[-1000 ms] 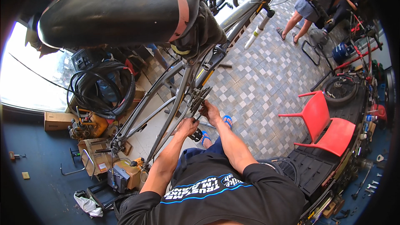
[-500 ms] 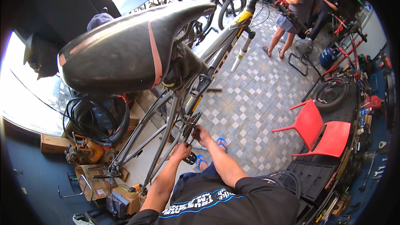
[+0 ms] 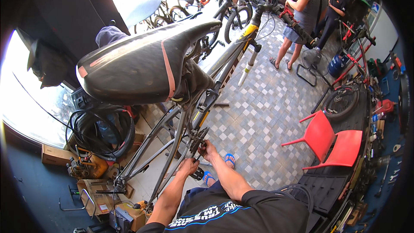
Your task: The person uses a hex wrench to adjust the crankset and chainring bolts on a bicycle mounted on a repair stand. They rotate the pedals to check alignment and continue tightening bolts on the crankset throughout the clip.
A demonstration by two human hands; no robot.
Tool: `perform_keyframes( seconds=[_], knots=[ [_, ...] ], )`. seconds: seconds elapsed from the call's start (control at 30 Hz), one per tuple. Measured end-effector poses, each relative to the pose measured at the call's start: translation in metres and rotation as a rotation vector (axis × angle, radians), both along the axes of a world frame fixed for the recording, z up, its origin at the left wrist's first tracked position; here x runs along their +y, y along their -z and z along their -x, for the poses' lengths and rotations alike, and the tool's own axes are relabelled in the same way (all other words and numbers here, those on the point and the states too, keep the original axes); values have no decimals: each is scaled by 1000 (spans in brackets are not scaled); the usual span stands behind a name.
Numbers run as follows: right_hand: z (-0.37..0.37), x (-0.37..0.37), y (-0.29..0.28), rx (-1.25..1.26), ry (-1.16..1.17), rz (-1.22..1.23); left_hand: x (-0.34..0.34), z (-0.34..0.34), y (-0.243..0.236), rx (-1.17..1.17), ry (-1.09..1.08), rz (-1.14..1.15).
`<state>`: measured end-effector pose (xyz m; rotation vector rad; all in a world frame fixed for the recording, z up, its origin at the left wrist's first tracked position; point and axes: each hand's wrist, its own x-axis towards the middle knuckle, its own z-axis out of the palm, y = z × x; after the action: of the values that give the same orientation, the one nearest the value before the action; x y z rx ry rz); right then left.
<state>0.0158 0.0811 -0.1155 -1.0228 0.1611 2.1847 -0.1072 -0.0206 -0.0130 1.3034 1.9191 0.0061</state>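
Observation:
A grey and yellow bicycle frame point(image 3: 221, 65) stands before me, its worn black saddle point(image 3: 129, 67) large in the near left. The rear end of the frame holds no wheel. My right hand point(image 3: 208, 150) is closed at the chainring point(image 3: 197, 139), its fingertips around a small dark part that I cannot make out. Just left of it and lower, my left hand point(image 3: 188, 166) is also closed, knuckles up, beside the crank. What it grips is hidden. A black pedal point(image 3: 198, 174) shows below the hands.
Coiled black tyres point(image 3: 101, 129) and cardboard boxes point(image 3: 97, 195) lie at the left. A red chair point(image 3: 330, 142) stands on the right, near a bicycle wheel point(image 3: 341, 102). Two people point(image 3: 308, 11) stand at the far right; more bicycles point(image 3: 237, 19) are parked at the back.
The view has shifted slightly, so the saddle and bicycle sit a little lower and further right. Both hands stay closed at the crank area.

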Motion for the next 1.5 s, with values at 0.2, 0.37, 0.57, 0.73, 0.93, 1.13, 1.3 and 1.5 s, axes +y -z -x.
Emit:
perform_keyframes(
  seconds=[0.2, 0.37, 0.57, 0.73, 0.93, 1.13, 1.3, 1.5],
  knots=[
    [-9, 1, 0, 28, -50, -90, 7, 0, 4, 12, 59, -16],
    [-24, -43, -36, -282, -279, -87, 6, 4, 14, -46, 29, 73],
    [-51, -127, -54, -141, -664, -439, 17, 7, 22, -120, -75, 124],
    [-44, -125, -80, -372, -894, -868, 27, -5, 18, -51, -97, 107],
    [-17, -139, -120, -582, -766, -825, 24, 1, 15, 1, -117, 104],
    [-10, -148, -103, -633, -551, -654, 32, -5, -1, -113, -68, 195],
    [-20, -151, -108, -533, -656, -563, 23, 13, -3, -309, -282, 162],
    [-49, -159, -91, -205, -455, -379, 16, -7, -10, -45, -196, 107]
  ],
)
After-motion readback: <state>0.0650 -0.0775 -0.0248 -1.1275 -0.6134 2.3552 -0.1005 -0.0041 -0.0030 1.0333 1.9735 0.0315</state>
